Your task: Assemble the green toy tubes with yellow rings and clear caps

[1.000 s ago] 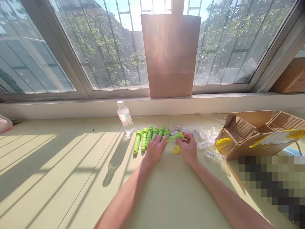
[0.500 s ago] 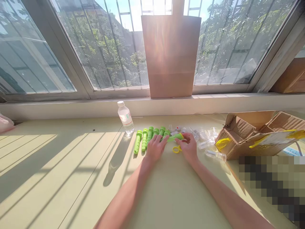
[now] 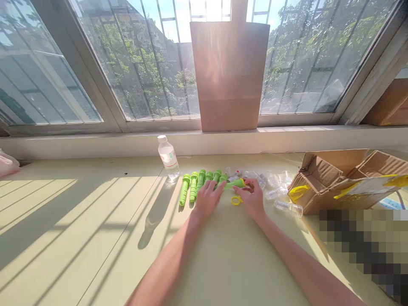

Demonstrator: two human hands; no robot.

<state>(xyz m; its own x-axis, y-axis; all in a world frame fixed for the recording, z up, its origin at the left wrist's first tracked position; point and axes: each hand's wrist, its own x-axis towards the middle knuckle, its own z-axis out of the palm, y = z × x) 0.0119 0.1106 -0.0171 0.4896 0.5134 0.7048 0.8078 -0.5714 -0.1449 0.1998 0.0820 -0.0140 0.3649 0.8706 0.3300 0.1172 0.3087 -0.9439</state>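
Note:
Between my hands lies a light green tube with a yellow ring at its right end, held level above the table. My left hand is closed around its left end. At the right end, the fingers of my right hand pinch it by the yellow ring. Just below it, a loose yellow ring with a small tab rests on the table beside my right hand. Several ridged green tubes with wider caps lie in a row to the left, some partly hidden by my left hand.
Clear plastic tubes lie loosely at the right, by an open cardboard box with yellow tape. A water bottle stands behind the green row. A cardboard sheet leans against the window. Barred shadows cross the table.
My right fingers have shifted very slightly at the yellow-ringed end of the green tube. Everything else keeps its place.

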